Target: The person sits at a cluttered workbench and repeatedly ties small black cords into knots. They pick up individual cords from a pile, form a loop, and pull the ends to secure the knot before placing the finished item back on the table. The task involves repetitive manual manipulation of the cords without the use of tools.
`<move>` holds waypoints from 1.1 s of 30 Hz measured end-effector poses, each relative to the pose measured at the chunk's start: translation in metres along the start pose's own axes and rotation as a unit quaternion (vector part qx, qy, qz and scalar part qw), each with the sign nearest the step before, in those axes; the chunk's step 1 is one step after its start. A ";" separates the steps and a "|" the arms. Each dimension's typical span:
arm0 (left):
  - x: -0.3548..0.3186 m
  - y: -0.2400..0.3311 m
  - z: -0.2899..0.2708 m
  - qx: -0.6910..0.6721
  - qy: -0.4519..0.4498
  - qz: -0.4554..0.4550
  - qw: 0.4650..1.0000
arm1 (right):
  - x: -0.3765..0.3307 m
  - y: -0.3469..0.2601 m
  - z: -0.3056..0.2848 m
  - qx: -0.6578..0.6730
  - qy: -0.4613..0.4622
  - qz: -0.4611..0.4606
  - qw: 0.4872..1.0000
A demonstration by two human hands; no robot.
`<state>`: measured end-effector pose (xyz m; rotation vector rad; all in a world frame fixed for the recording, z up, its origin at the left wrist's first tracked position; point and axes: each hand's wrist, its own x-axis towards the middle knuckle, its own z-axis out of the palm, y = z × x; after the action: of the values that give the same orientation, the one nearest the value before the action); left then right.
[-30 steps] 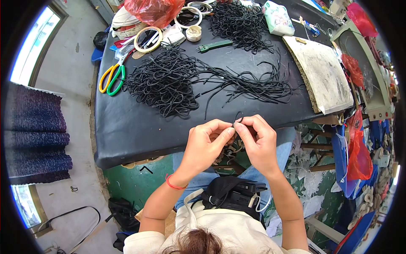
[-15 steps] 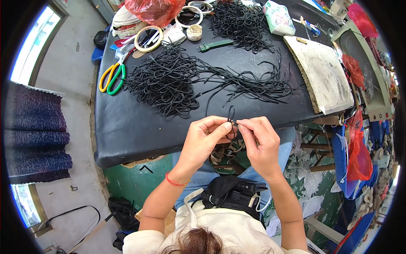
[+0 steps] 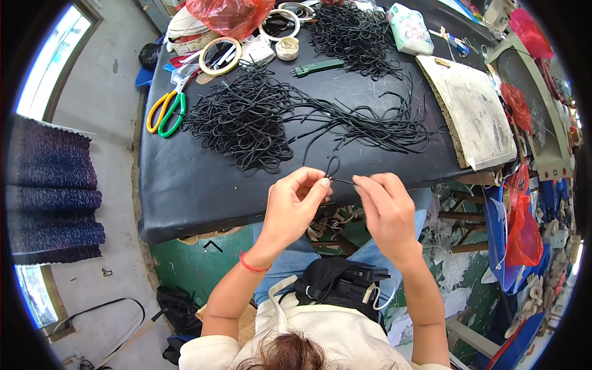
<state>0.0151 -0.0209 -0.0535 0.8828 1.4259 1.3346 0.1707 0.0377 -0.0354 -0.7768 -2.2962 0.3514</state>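
My left hand pinches a short black cord that stands up in a small loop above my fingertips, just over the front edge of the black table. My right hand pinches the cord's other end, a thumb's width to the right. A red band circles my left wrist. Behind my hands lies a big tangle of looped black cords, and a bundle of straight black cords spreads to its right.
Yellow and green scissors lie at the table's left. Tape rolls, a green comb-like tool, a second cord heap and a red plastic bag sit at the back. A worn board lies on the right.
My hands have drawn slightly apart and the cord between them now shows an upright loop. The heaps on the table have not moved.
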 end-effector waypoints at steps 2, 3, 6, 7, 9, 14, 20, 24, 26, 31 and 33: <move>-0.002 0.001 -0.001 0.156 0.022 0.091 0.983 | -0.001 -0.007 -0.017 -0.043 -0.044 -0.029 0.998; -0.004 0.000 -0.002 0.239 0.006 0.148 0.960 | 0.004 -0.011 -0.020 -0.040 -0.059 -0.061 0.996; -0.010 0.006 -0.003 0.374 -0.091 0.256 0.887 | 0.029 -0.002 -0.023 -0.018 -0.080 -0.097 0.992; -0.012 0.009 -0.004 0.247 -0.101 0.183 0.946 | 0.033 0.011 -0.021 0.044 -0.067 -0.049 0.996; -0.012 0.011 -0.007 -0.021 -0.108 0.026 0.994 | 0.025 0.021 -0.017 0.197 -0.083 0.140 0.967; -0.007 0.011 -0.007 -0.225 -0.179 -0.082 0.954 | -0.003 0.004 0.001 0.313 -0.089 0.192 0.926; -0.007 -0.003 -0.005 -0.063 -0.061 0.025 0.996 | -0.018 -0.023 -0.002 0.341 -0.081 0.284 0.892; -0.012 -0.004 -0.003 -0.101 -0.063 -0.003 0.993 | -0.011 -0.028 -0.009 0.545 -0.096 0.341 0.760; -0.012 0.000 -0.003 -0.149 -0.071 -0.026 0.986 | -0.012 -0.027 -0.007 0.536 -0.085 0.346 0.765; -0.015 0.002 0.001 -0.223 -0.051 -0.016 0.973 | -0.013 -0.026 0.000 0.484 -0.024 0.350 0.802; -0.017 0.001 0.003 -0.226 -0.037 -0.007 0.973 | -0.012 -0.028 0.003 0.458 -0.009 0.355 0.815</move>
<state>0.0229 -0.0360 -0.0491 0.6091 1.0077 1.5181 0.1638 0.0085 -0.0313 -1.0313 -1.4286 1.6453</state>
